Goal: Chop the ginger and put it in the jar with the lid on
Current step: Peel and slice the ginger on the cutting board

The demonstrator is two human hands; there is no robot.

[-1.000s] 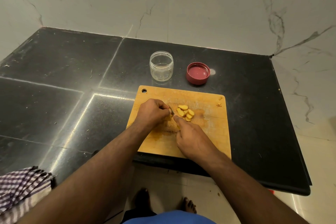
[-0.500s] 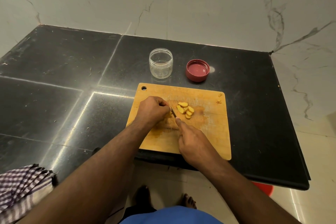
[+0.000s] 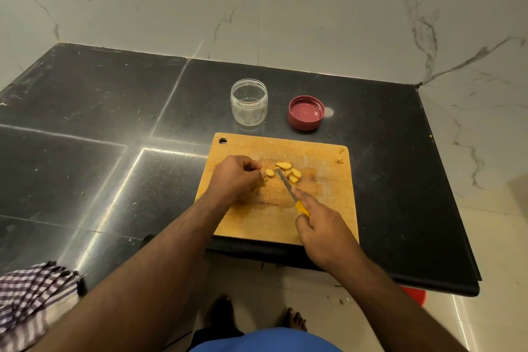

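Note:
On the wooden cutting board [image 3: 320, 208] lie several yellow ginger slices [image 3: 288, 171]. My left hand [image 3: 234, 177] pinches the remaining ginger piece [image 3: 268, 173] at its fingertips, just left of the slices. My right hand [image 3: 323, 231] grips a knife [image 3: 287, 184] by its yellow handle, index finger along the blade, whose tip rests between the held piece and the slices. Behind the board stand an empty clear jar [image 3: 249, 102] and, to its right, a red lid [image 3: 306, 112] lying upside down.
The board sits at the front edge of a black stone counter [image 3: 114, 123] against a marble wall. A checked cloth [image 3: 31, 303] hangs at the counter's front left. Small ginger scraps [image 3: 339, 159] lie at the board's far right corner.
My right hand drew back toward me and to the right, exposing the knife blade and yellow handle. The left hand stayed on the ginger piece.

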